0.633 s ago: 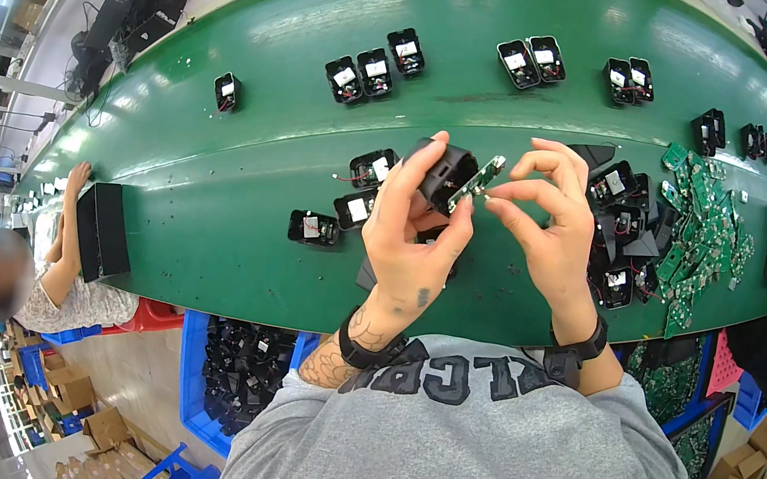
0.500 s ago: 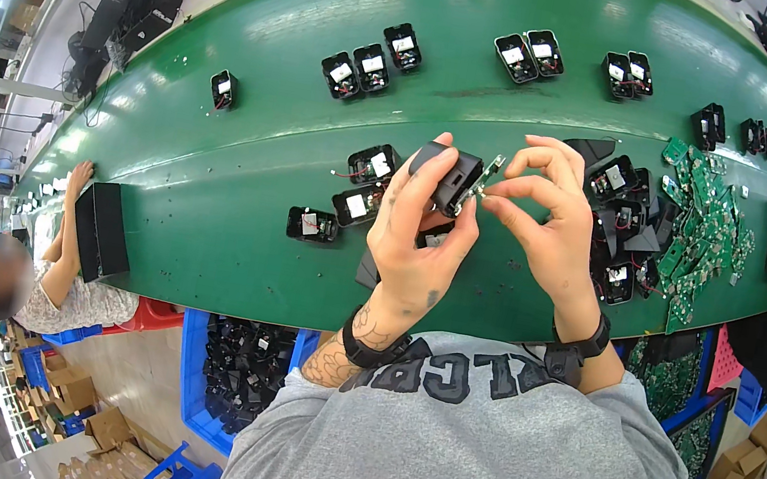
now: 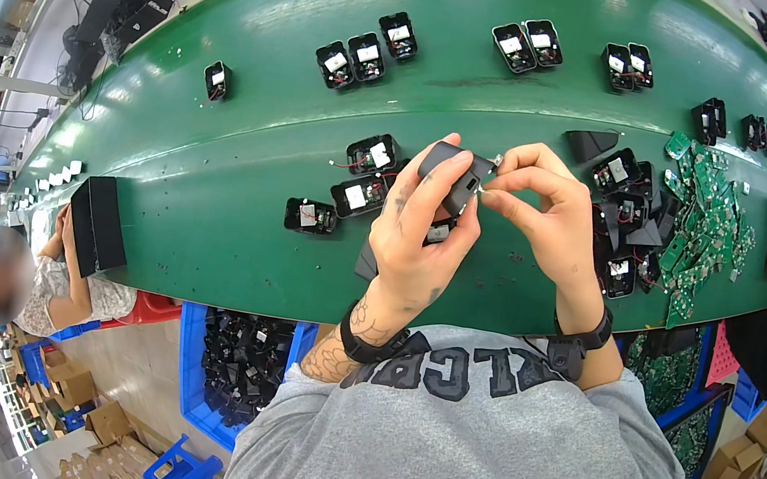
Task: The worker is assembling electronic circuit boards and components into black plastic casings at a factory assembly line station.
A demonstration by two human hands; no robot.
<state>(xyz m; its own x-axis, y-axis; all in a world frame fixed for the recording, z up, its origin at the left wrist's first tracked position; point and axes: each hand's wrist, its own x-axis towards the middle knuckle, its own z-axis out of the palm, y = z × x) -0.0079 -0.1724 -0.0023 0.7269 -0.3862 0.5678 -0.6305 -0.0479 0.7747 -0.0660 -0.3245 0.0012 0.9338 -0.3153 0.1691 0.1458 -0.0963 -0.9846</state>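
My left hand is wrapped round a black plastic housing, which it holds above the table. Thumb and forefinger of my right hand pinch together at the housing's right side, over something small and pale that I cannot make out. By the right fingertips a bit of a small circuit board shows at the housing's edge. Left of my hands lie open black housings with white parts and red wires inside. Another housing under my left hand is partly hidden.
Green circuit boards are heaped at the right, beside a pile of black housings. More open housings stand in small groups across the green table. A blue crate of black parts sits below the edge. Co-workers sit at both sides.
The circuit board that stuck out from the housing now sits closer against it, mostly out of sight. The housing has turned slightly in my left hand. The left co-worker's arm has drawn back.
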